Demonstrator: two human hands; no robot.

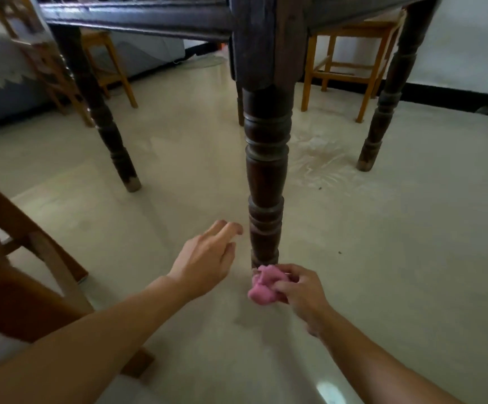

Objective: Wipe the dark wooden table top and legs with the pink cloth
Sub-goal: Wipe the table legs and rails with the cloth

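I look from low down at the dark wooden table (137,17), seeing its apron and turned legs from below. The nearest leg (266,170) stands in the centre, reaching down to the pale floor. My right hand (301,293) grips the bunched pink cloth (263,287) right at the foot of this leg, and the cloth hides the leg's base. My left hand (207,255) hovers just left of the leg's lower part, fingers apart and holding nothing, fingertips close to the wood. The table top itself is out of sight.
Two more dark table legs stand at left (102,123) and right (388,97). Light wooden stools (350,65) stand behind the table. A brown wooden chair (18,272) is close at my left. A grey covered sofa (0,68) sits at far left.
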